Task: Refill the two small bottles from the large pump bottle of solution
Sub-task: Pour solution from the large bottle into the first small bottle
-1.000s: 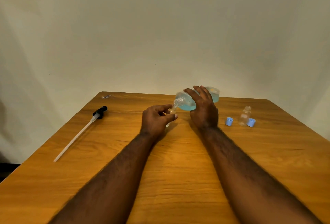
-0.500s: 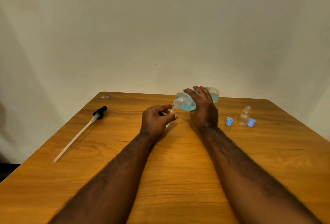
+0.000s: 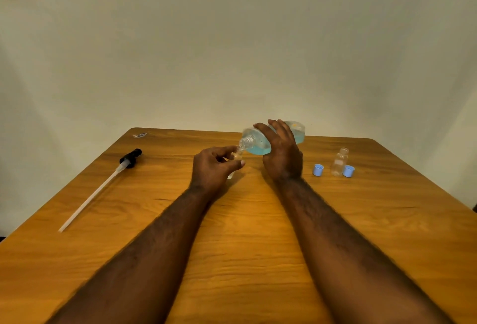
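The large pump bottle (image 3: 256, 144) lies tipped on its side above the middle of the far half of the tabletop (image 3: 245, 220), with its open neck pointing to 9 o'clock. The neck meets the mouth of the small bottle (image 3: 238, 154). The tabletop is warm orange-brown wood with a visible grain.

From the pour, the second small bottle (image 3: 339, 162) stands upright and uncapped at 3 o'clock. A blue cap (image 3: 318, 170) sits near its left, and a second blue cap (image 3: 348, 171) sits just beside its right. Well apart at 9 o'clock lies the pump head (image 3: 130, 158), black, with its long pale tube running toward 7 o'clock. A small pale scrap (image 3: 140, 135), too small to identify, sits at the far-left corner at 10 o'clock. At 12 o'clock a plain cream wall (image 3: 232, 39) rises behind the table edge.

Compared with half a second ago, both hands, both bottles, the caps and the pump keep the same places on the tabletop. Only the view has slid slightly.

The large bottle is clear plastic, and blue liquid is pooled along its lower side. The right hand (image 3: 282, 158) grips it from the near side, fingers (image 3: 277, 130) curled over the top. The left hand (image 3: 213, 171) pinches the clear small bottle between thumb and fingers (image 3: 227, 150). Its base shows under the hand, and I cannot tell whether it touches the wood.
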